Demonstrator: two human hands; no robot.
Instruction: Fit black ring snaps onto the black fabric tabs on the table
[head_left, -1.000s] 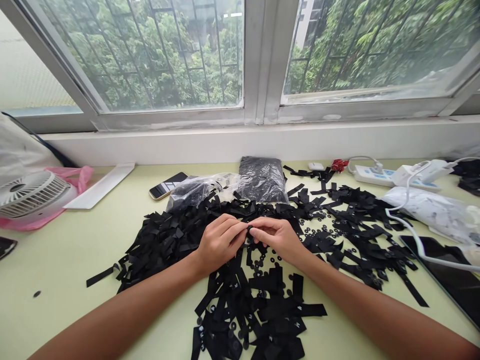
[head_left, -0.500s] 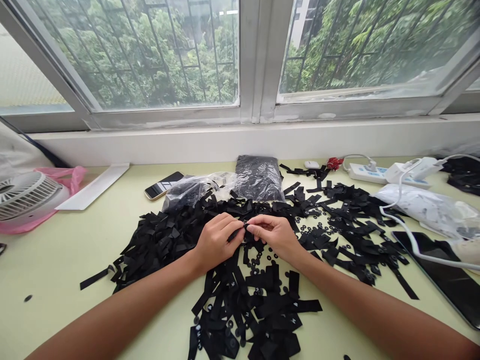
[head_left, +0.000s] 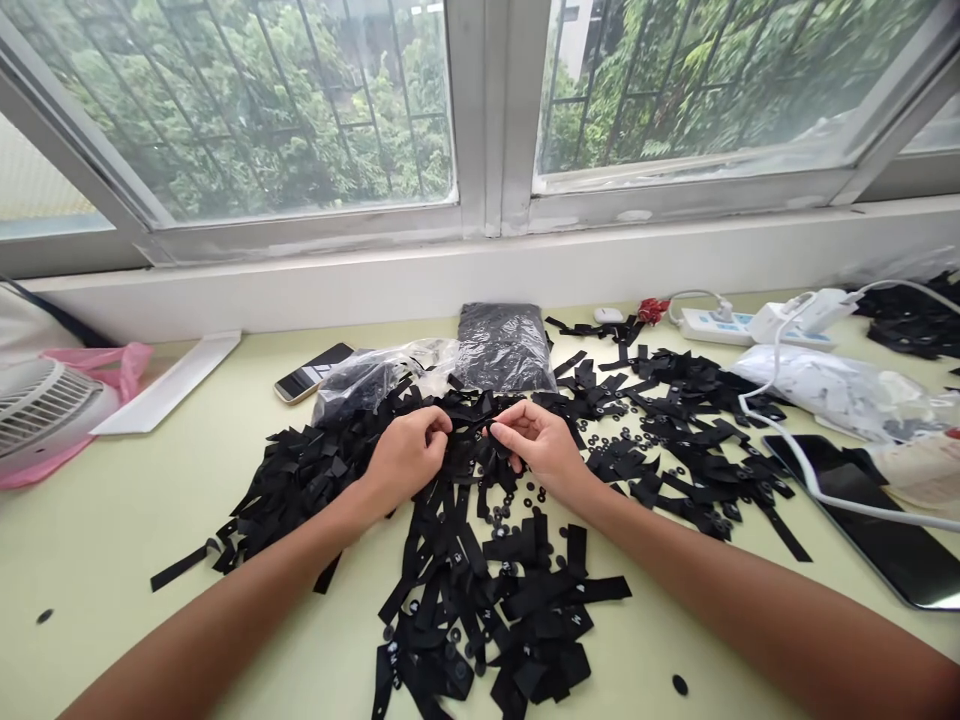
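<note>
My left hand (head_left: 409, 452) is closed, thumb against curled fingers, at the near edge of a heap of black fabric strips (head_left: 300, 475). A black fabric strip (head_left: 471, 428) stretches between my two hands, hard to tell apart from the dark pile behind it. My right hand (head_left: 546, 445) pinches its other end between thumb and forefinger, the remaining fingers loosely curled. Below my hands lie more black strips (head_left: 551, 590), some with white marks, mixed with small black ring-shaped pieces (head_left: 529, 503).
A clear bag of black material (head_left: 504, 348) stands at the back by the windowsill. At left are a phone (head_left: 313, 372), a white flat strip (head_left: 169, 385) and a fan (head_left: 49, 410). At right, a white cable crosses a dark tablet (head_left: 870, 520) near a power strip (head_left: 716, 325).
My hands, which were touching over a small black piece, have moved apart. The left has shifted left and its fingers have curled in. The whole view has shifted slightly.
</note>
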